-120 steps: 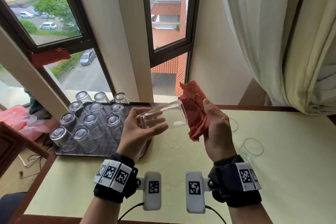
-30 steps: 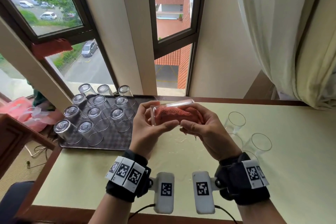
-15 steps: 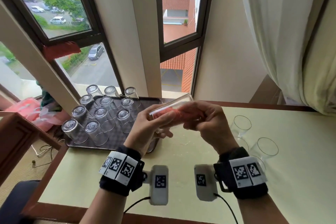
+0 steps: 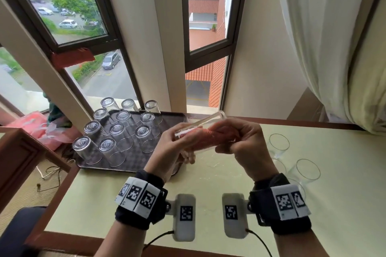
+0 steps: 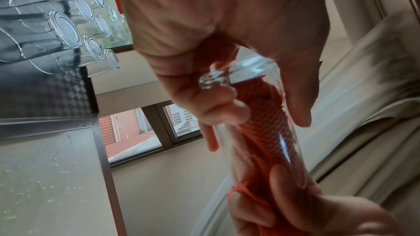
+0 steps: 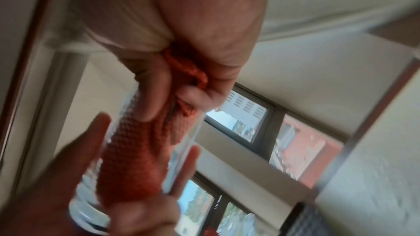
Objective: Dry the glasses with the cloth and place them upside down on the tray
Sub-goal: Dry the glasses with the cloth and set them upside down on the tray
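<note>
At the far left of the table (image 4: 344,204) sits the dark tray (image 4: 133,152), just beside the window. It carries eleven drinking glasses, all mouth down with their thick bases up, in three rows; the nearest is the upturned glass (image 4: 86,149) at the front left corner. The front right part of the tray floor is bare, and that bare patch lies directly under and just left of the left hand (image 4: 169,152).

The left hand wraps its fingers and thumb around the base end of the held glass (image 4: 200,129), which hangs in the air above the table's near-left part, between both hands. The glass lies on its side, its long axis running left to right and tilted slightly up toward the window at the right end; the mouth faces the right hand. The red cloth (image 4: 208,137) is stuffed inside it, filling most of the barrel, as the left wrist view shows through the wall.

The right hand (image 4: 242,142) is closed on the cloth's tail at the mouth, fingers curled around the bunched fabric.

The left hand is nearer the tray, so setting the glass down looks like its job: the cloth must come out rightward along the axis, then the mouth must swing down.

Right of the hands, three wet glasses stand upright on the table, the clearest being the front glass (image 4: 307,171), all apparently holding nothing.
</note>
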`<state>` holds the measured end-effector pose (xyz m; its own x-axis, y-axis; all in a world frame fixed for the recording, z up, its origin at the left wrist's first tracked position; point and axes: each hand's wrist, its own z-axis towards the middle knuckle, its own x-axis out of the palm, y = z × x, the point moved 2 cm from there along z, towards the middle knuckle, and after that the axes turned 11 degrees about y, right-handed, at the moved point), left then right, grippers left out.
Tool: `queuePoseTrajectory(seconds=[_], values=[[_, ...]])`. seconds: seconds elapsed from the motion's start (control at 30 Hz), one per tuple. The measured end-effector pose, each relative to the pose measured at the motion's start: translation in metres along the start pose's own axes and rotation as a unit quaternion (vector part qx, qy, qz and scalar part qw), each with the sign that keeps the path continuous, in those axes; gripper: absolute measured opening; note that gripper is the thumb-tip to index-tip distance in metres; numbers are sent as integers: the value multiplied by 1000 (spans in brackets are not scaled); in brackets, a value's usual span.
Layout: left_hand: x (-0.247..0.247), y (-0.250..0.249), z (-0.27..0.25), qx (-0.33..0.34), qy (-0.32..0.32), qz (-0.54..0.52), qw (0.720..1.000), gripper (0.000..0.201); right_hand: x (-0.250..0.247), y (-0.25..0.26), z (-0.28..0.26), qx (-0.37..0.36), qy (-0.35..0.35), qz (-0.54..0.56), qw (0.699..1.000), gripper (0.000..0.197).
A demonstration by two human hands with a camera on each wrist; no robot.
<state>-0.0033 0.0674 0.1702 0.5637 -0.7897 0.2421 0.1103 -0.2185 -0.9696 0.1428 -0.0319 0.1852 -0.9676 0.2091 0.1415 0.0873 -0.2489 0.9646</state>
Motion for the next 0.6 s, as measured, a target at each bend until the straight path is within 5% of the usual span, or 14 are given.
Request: queuePoseTrajectory(seconds=[0.13, 0.27, 0.47, 0.6], values=[[2, -1, -5, 40, -6, 35, 999, 59, 3, -2, -3, 34, 20, -3, 999, 51], [3, -6, -6, 81, 29, 104, 991, 65, 0, 1, -7, 67, 47, 32, 996, 46], [-6, -5, -7, 51, -21, 0, 998, 80, 2, 11, -4, 8, 41, -8, 999, 31], [-4, -6, -7, 79, -15, 37, 996, 75, 4, 8, -3, 51, 76, -15, 996, 29]])
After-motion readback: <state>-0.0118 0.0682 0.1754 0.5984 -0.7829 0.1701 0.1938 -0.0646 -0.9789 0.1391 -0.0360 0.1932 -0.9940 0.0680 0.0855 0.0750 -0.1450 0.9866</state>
